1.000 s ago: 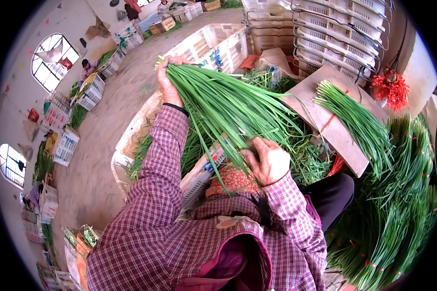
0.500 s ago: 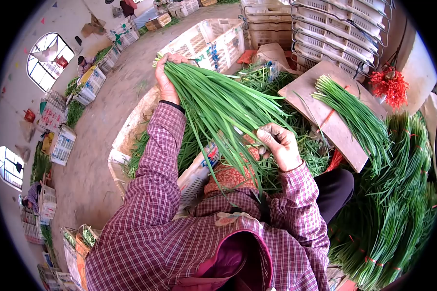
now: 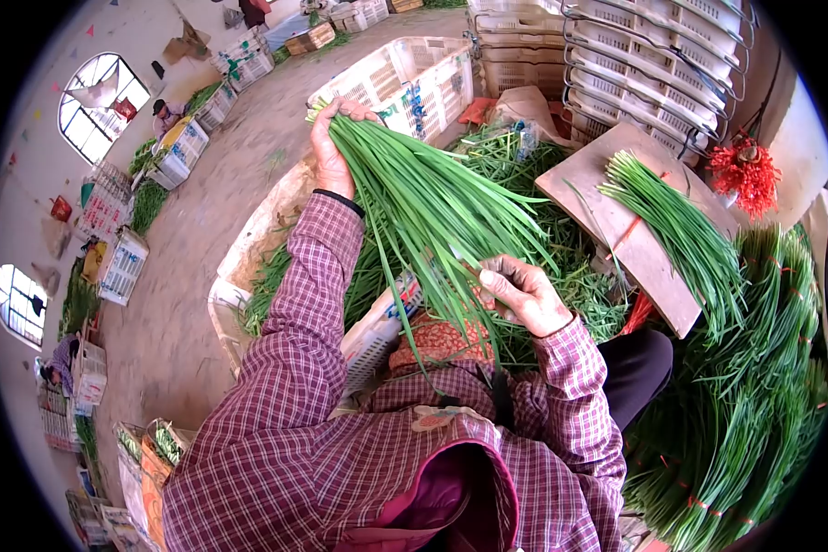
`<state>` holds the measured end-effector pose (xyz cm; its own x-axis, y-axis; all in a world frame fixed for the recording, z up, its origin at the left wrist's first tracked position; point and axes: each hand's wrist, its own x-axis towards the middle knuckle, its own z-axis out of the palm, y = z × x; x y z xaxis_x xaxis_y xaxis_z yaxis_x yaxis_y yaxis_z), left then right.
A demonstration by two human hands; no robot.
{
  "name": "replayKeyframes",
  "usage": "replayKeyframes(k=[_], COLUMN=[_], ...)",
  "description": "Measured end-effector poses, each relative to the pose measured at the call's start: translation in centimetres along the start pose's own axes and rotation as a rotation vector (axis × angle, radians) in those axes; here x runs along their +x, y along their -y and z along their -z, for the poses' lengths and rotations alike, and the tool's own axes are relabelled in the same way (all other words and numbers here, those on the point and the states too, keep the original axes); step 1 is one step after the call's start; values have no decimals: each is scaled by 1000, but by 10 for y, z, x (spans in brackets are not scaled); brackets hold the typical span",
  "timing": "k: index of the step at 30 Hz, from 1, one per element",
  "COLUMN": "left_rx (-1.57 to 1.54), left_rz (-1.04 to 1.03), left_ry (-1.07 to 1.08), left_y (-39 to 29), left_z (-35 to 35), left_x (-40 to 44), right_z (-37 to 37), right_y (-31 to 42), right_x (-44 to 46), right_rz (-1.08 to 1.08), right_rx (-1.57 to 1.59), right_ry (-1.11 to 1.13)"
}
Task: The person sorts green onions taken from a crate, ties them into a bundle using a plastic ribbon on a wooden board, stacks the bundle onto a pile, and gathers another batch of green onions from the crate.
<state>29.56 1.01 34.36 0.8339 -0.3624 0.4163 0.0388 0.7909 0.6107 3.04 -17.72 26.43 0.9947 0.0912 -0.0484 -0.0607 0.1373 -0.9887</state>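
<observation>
My left hand (image 3: 338, 147) is wrapped round the pale stem end of a bunch of long green leaves (image 3: 432, 189), which fans out toward the lower right. At the bunch's lower edge my right hand (image 3: 522, 293) is closed in a pinch, thumb against fingers, by the leaf tips; what it pinches is too small to make out. Under the bunch, loose greens (image 3: 561, 230) fill a crate. A board (image 3: 649, 267) at the right bears another bunch (image 3: 662, 221), with a red band lying by it.
Many bundled greens (image 3: 745, 396) are heaped at the right. White crates (image 3: 653, 69) stand stacked behind, near hanging red bands (image 3: 743, 175). An open white crate (image 3: 446, 92) is beyond my left hand. Other people, among them one person (image 3: 164, 115), are at crates along the left wall.
My right hand has risen from below the bunch and shifted a little right, its fingers at the leaf tips. My left hand still holds the stems; the view has shifted slightly.
</observation>
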Motion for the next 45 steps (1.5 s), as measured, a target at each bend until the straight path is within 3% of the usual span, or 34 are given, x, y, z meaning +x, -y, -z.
replayKeyframes(k=[2, 3, 7, 15, 16, 19, 20, 24, 26, 31, 34, 36, 39, 42, 45], left_rx=[-123, -125, -6, 15, 15, 164, 163, 299, 336, 292, 249, 196, 190, 259, 275], left_rz=[30, 30, -30, 51, 45, 73, 71, 102, 97, 120, 130, 124, 91, 153, 142], left_ry=[7, 2, -6, 61, 60, 82, 81, 118, 185, 164, 154, 176, 156, 127, 164], left_y=[1, 1, 4, 9, 8, 9, 9, 6, 8, 2, -7, -5, 0, 9, 24], left_z=[7, 2, -6, 0, 4, 9, 11, 7, 9, 23, 22, 23, 11, -5, -25], left_x=[6, 3, -1, 4, 6, 9, 9, 4, 3, 3, -5, -4, -4, -7, -11], right_z=[-3, -4, -20, -39, -35, -31, -29, -19, -9, 30, 55, 56, 35, 5, -15], right_y=[-4, -3, 3, 10, 14, 7, 7, 19, 20, 50, 56, 58, 37, 37, 33], right_x=[1, 2, 8, 27, 25, 18, 15, -2, -11, -53, -77, -80, -49, -20, 20], right_rz=[77, 18, 68, 306, 228, 189, 188, -64, -96, 167, 257, 128, 410, 403, 416], right_rx=[2, -25, -114, -706, -708, -320, -321, 205, 267, 512, 115, -197, -739, -611, -735], right_ry=[55, 51, 37, -252, -141, 27, 28, 219, 200, 154, -83, 28, -104, -284, -345])
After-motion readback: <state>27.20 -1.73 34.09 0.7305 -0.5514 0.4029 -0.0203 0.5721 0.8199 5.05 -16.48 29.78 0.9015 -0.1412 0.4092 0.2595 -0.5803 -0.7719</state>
